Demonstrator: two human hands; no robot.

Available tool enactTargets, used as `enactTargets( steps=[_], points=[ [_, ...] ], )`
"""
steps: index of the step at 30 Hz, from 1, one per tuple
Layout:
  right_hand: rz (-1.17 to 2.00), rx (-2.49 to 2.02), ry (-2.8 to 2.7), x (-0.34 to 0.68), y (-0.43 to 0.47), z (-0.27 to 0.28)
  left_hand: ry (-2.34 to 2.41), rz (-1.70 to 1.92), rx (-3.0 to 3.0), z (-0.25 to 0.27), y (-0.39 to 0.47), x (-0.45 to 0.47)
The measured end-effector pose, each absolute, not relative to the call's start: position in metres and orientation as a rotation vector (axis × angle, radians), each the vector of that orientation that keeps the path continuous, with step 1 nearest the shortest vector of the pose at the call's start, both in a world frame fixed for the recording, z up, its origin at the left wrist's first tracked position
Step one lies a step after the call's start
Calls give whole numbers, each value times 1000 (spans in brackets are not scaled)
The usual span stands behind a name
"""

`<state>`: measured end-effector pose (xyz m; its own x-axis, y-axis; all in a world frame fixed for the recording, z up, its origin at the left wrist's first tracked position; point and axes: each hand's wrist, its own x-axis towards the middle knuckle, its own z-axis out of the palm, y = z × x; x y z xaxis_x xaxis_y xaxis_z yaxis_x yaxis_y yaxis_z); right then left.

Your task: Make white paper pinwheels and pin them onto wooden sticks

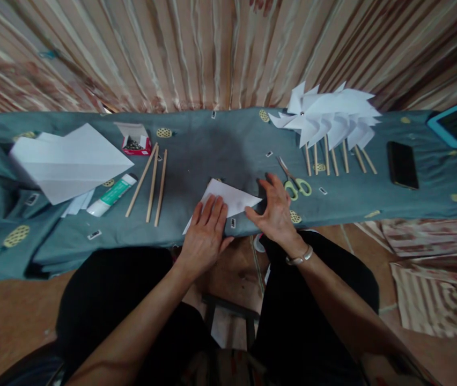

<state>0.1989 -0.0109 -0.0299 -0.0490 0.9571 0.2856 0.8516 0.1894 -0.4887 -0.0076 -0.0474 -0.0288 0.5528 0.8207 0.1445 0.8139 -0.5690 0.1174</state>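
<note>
Lying left of the green-handled scissors (292, 179), the folded white paper (234, 197) has the flat left hand (204, 236) resting on it; the right hand (275, 213), thumb and fingers parted, is just beside the scissors.

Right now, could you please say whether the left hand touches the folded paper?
Touching: the head view shows the left hand lying flat on the folded paper.

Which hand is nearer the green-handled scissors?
Right: the right hand is just left of the scissors, while the left hand lies farther left, on the folded white paper.
</note>
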Motion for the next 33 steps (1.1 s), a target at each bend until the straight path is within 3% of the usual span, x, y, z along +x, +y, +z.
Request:
enactTargets(
  steps=[12,21,33],
  points=[
    [100,-1645,-1909,221,-9,-16,1426,302,2694,-30,-48,-9],
    [442,-1388,-2161,182,-15,-22,1413,285,2705,-26,-49,-9],
    [411,-1457,-2141,186,-14,-27,1518,232,2682,-24,-96,-75]
  ],
)
